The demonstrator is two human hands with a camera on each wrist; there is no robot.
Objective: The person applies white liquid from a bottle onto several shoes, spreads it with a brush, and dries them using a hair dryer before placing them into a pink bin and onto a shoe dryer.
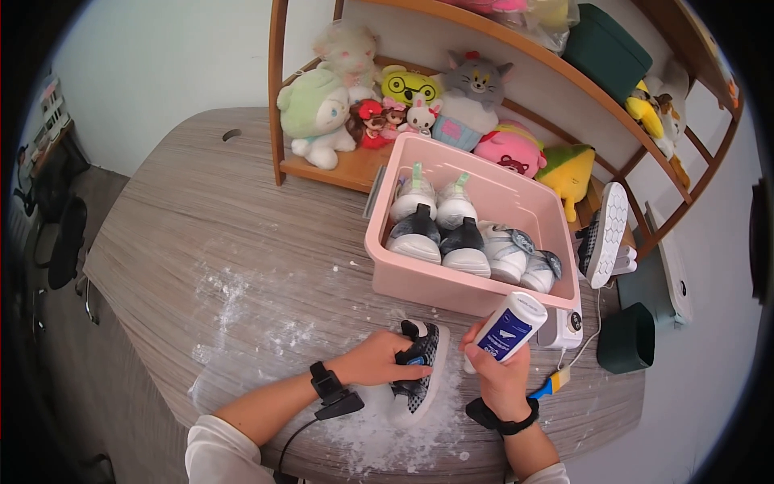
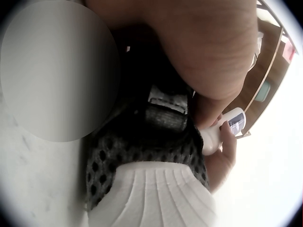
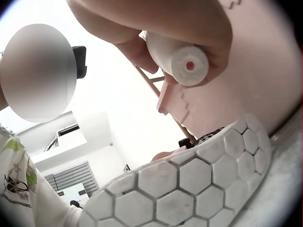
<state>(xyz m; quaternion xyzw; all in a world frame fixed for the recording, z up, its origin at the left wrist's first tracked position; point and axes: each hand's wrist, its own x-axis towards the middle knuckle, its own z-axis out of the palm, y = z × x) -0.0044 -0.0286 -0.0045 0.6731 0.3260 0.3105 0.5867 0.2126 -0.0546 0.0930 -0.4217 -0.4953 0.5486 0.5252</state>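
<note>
My left hand (image 1: 375, 357) grips a black mesh shoe (image 1: 417, 379) with a white sole, tilted on its side over the powdery table. The left wrist view shows its ribbed white toe (image 2: 154, 194) and dark strap (image 2: 168, 106) close up. My right hand (image 1: 504, 379) holds a white bottle (image 1: 522, 310) with a blue label, its base up and its tip down, to the right of the shoe. In the right wrist view the bottle's white cap (image 3: 201, 71) has a small reddish hole, above the shoe's hexagon-patterned sole (image 3: 180, 189).
White powder (image 1: 274, 315) is scattered over the wooden table (image 1: 177, 210). A pink bin (image 1: 387, 278) of several shoes stands just beyond my hands. To the right are a brush (image 1: 556, 381), a dark green cup (image 1: 627, 339) and an upright shoe (image 1: 609, 234). Behind is a shelf (image 1: 278, 105) of plush toys.
</note>
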